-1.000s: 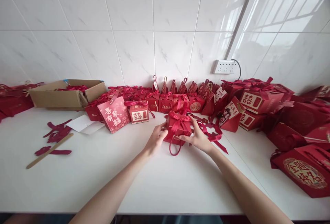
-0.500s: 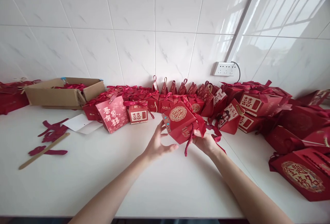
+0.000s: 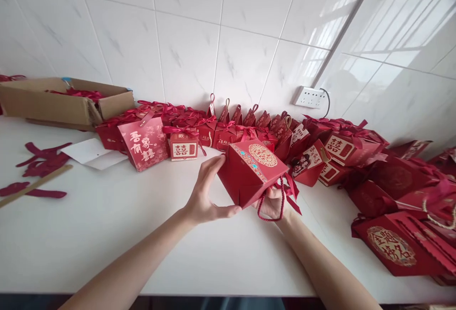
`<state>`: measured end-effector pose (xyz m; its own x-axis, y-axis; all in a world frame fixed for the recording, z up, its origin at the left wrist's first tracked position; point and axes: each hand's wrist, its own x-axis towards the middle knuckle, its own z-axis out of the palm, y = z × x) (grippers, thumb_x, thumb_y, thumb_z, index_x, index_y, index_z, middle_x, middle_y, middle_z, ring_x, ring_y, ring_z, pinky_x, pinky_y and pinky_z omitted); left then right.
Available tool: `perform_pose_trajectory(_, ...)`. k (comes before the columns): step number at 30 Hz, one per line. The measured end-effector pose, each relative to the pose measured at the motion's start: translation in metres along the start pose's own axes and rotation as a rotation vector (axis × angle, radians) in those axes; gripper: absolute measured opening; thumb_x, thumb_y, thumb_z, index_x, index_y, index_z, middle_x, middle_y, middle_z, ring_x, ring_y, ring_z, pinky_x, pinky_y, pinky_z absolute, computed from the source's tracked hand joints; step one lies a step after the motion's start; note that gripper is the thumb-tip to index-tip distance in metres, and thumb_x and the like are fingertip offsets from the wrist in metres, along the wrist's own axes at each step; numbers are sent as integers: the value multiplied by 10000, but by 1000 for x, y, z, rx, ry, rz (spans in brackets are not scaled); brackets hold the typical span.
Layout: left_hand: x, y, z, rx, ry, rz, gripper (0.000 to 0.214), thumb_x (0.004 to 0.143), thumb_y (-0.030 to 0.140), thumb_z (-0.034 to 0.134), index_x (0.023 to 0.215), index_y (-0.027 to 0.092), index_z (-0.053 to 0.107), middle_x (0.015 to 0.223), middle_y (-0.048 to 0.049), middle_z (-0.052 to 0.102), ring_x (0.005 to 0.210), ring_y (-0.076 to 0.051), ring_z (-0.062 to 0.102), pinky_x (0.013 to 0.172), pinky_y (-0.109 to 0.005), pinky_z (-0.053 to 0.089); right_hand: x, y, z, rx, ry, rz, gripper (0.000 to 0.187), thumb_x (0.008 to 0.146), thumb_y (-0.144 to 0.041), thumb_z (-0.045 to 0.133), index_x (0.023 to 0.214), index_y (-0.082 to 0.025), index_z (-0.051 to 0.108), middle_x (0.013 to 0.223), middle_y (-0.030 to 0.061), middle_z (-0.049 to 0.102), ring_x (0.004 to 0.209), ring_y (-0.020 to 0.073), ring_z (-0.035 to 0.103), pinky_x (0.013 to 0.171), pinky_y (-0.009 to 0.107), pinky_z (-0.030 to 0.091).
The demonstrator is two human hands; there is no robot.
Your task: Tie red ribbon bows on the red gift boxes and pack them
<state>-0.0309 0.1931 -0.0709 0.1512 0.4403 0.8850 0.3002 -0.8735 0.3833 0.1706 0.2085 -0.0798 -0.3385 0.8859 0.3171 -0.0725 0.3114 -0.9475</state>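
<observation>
A red gift box (image 3: pixel 249 169) with a gold round emblem on its side, a ribbon and a red cord handle is lifted above the white counter (image 3: pixel 117 234) and tipped onto its side. My left hand (image 3: pixel 204 191) grips the box's left side, fingers at its upper corner and thumb under it. My right hand (image 3: pixel 272 203) holds it from below at the ribbon end, mostly hidden behind the box and cord loop.
A row of red gift boxes (image 3: pixel 221 129) lines the tiled wall, with larger red boxes (image 3: pixel 392 243) piled at the right. A cardboard carton (image 3: pixel 60 98), white paper (image 3: pixel 92 153), red ribbon scraps (image 3: pixel 42 160) and a wooden stick (image 3: pixel 32 186) lie at the left. A socket (image 3: pixel 308 97) is on the wall.
The box was lifted off the counter and turned over onto its side, so the emblem face came into view. The view has shifted to the right.
</observation>
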Motion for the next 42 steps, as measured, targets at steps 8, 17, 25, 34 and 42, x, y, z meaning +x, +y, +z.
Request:
perform_pose_trajectory(8,0,8,-3,-78,-13,108,652,874,546,369,1418,194,300,1259,-154,413,1195,-291,415,953,-428,416,-3,11,3,-46,12,-22,746,663,-840,306,1062,-305,640,875,105,694,968,367,621,693,546,523)
perform_pose_trajectory(17,-6,-10,9,-396,279,-690,451,877,603,309,1064,212,432,1157,-103,498,1075,-225,505,891,-391,418,-1,-20,-3,-264,99,-102,859,615,-532,732,1354,-323,349,1294,94,509,1209,329,487,918,485,481)
perform_pose_trajectory(25,6,0,0,-184,123,-740,391,794,554,513,942,192,509,962,-56,560,883,-190,547,775,-328,436,2,-13,4,-823,134,-418,897,625,-213,730,1399,-256,279,1347,153,413,1244,338,422,970,535,440)
perform_pose_trajectory(34,0,7,4,37,136,-189,97,820,185,623,778,188,536,820,-1,454,802,-116,514,692,-232,461,0,-10,8,-917,130,-486,934,630,-199,708,1425,-222,218,1364,170,408,1268,341,404,995,541,424)
perform_pose_trajectory(42,-3,16,5,136,52,118,134,800,98,643,878,205,624,863,-4,388,806,-110,465,701,-239,464,0,-15,14,-902,226,-564,866,666,-221,679,1413,-213,243,1338,173,425,1251,337,412,976,543,437)
